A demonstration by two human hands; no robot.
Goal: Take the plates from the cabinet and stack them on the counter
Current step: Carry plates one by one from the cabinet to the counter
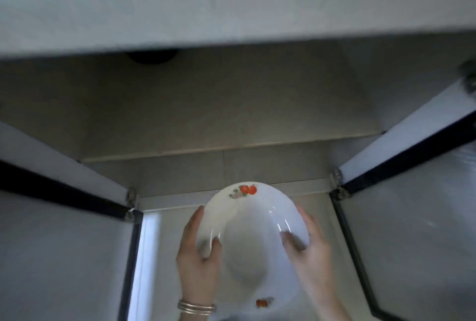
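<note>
A white deep plate (247,246) with small red fruit prints on its rim is held in front of the open cabinet (206,114), low in the view. My left hand (198,256) grips its left rim, thumb inside the bowl. On the opposite rim my right hand (309,248) does the same. The counter (231,4) runs across the top of the view as a pale slab. The cabinet's inside looks bare where I can see it. The whole picture is blurred by motion.
Both cabinet doors stand open: the left door (64,243) and the right door (412,217), each with a dark frame and frosted panel. A dark round shape (152,56) sits under the counter's edge at the cabinet's back. Silver bangles (197,307) circle my left wrist.
</note>
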